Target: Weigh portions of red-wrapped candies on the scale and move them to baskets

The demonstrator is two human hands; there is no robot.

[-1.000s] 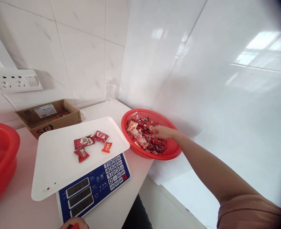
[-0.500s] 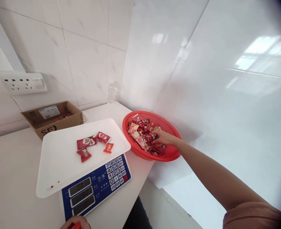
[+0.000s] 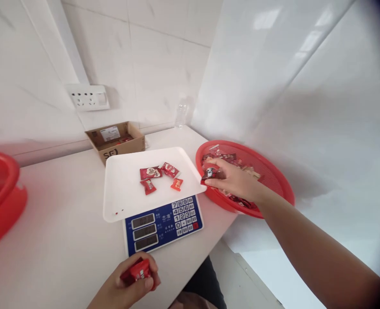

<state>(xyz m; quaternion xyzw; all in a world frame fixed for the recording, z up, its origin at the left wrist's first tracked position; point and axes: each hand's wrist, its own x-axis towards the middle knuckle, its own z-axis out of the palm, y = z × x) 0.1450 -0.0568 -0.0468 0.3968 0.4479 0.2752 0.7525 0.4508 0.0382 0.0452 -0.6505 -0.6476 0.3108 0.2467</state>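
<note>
My right hand (image 3: 233,180) pinches a dark red wrapped candy (image 3: 210,173) above the near-left rim of a red mesh basket (image 3: 283,189) that holds many wrapped candies. Beside it, the white tray (image 3: 122,189) of a digital scale (image 3: 164,227) bears several red candy packets, among them a larger packet (image 3: 151,172) and a small orange-red piece (image 3: 177,184). In front of the scale, my left hand (image 3: 128,279) is closed around red wrapped candy (image 3: 140,270); how many pieces it holds I cannot tell.
Behind the tray stands a cardboard box (image 3: 122,150) with some red packets inside. A second red basket (image 3: 3,193) is at the left edge. A clear plastic bottle (image 3: 181,112) stands in the back corner, and a socket panel (image 3: 88,97) is on the wall.
My right hand has lifted out of the basket's candies with a dark red one and moved toward the tray. The view has turned left, bringing my left hand and the second basket into sight.
</note>
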